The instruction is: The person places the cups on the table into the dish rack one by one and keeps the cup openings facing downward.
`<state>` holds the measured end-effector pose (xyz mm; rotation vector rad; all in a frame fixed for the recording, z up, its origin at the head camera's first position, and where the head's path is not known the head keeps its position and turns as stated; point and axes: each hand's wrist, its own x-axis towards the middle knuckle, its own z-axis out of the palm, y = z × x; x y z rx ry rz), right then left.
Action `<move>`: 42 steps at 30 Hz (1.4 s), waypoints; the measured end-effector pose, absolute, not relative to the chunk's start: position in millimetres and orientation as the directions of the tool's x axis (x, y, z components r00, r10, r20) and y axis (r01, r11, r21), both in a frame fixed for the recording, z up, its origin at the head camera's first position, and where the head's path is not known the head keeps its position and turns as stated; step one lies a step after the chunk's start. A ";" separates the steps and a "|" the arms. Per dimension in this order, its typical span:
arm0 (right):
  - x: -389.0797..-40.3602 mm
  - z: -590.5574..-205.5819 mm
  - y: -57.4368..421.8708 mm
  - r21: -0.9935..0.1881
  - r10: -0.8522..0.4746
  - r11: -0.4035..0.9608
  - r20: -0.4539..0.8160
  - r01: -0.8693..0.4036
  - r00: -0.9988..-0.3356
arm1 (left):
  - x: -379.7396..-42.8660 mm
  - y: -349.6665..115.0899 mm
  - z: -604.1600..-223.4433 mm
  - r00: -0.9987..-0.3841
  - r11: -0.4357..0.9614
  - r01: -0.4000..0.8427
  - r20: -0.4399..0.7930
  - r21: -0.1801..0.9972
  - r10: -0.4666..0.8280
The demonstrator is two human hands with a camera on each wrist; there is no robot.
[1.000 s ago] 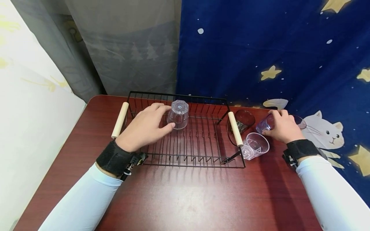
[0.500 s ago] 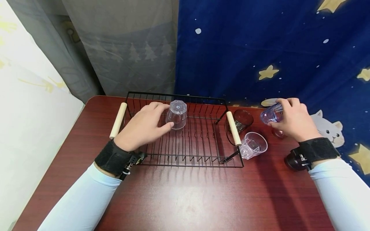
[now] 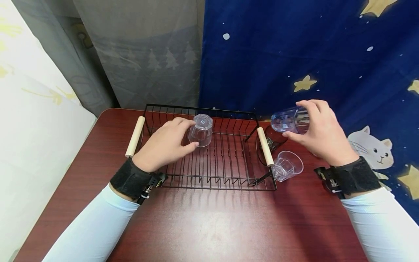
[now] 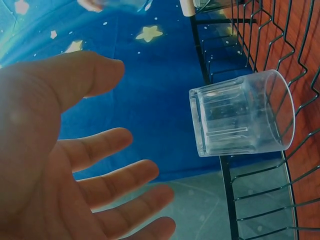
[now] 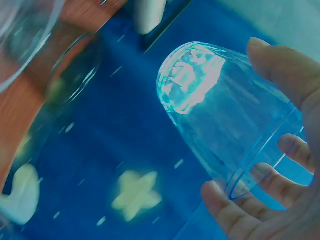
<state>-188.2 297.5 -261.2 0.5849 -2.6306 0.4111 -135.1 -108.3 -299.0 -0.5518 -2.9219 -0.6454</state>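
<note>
A clear glass (image 3: 202,131) stands upside down in the black wire dish rack (image 3: 216,179). Beside it hovers my left hand (image 3: 165,145), fingers loosely spread; the left wrist view shows a gap between those fingers and the clear glass (image 4: 242,117). My right hand (image 3: 324,133) grips a bluish glass (image 3: 288,120) near its rim and holds it in the air, tipped so its base points left. In the right wrist view the thumb and fingers wrap the bluish glass (image 5: 225,115). Below it, a dark glass (image 3: 276,137) is partly hidden.
A second clear glass (image 3: 287,166) leans by the rack's right end. Pale wooden handles, one on the left (image 3: 135,137) and one on the right (image 3: 265,146), top the rack's ends. Blue and grey curtains (image 3: 248,65) hang behind the reddish-brown table (image 3: 209,225).
My right hand has lifted the bluish glass off the table, tipped it over and carried it left towards the rack. My left hand has stayed beside the clear glass.
</note>
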 end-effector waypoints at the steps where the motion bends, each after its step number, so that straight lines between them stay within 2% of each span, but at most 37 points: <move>1: -186.1 -259.6 289.6 -0.195 -0.356 0.851 0.471 -0.488 -0.807 | -135.1 -108.1 -298.9 -0.929 0.844 0.371 0.175 0.388 0.327; 8: -172.1 -259.4 240.2 -0.184 -0.497 0.722 0.531 -0.667 -0.686 | -135.0 -106.5 -298.7 -0.923 0.846 0.381 0.196 0.372 0.330; 19: -153.8 -272.2 197.8 -0.255 -0.582 0.635 0.463 -0.729 -0.668 | -131.9 -100.3 -298.9 -0.916 0.818 0.401 0.179 0.412 0.359; 30: -154.8 -280.6 167.3 -0.298 -0.656 0.514 0.467 -0.804 -0.593 | -133.1 -91.7 -307.1 -0.894 0.771 0.438 0.136 0.462 0.426; 36: -151.4 -284.6 159.1 -0.319 -0.647 0.536 0.440 -0.782 -0.623 | -133.9 -90.0 -307.6 -0.889 0.756 0.451 0.167 0.473 0.426; 42: -148.7 -287.2 159.5 -0.339 -0.657 0.574 0.351 -0.745 -0.667 | -132.0 -91.5 -303.8 -0.890 0.775 0.452 0.157 0.442 0.429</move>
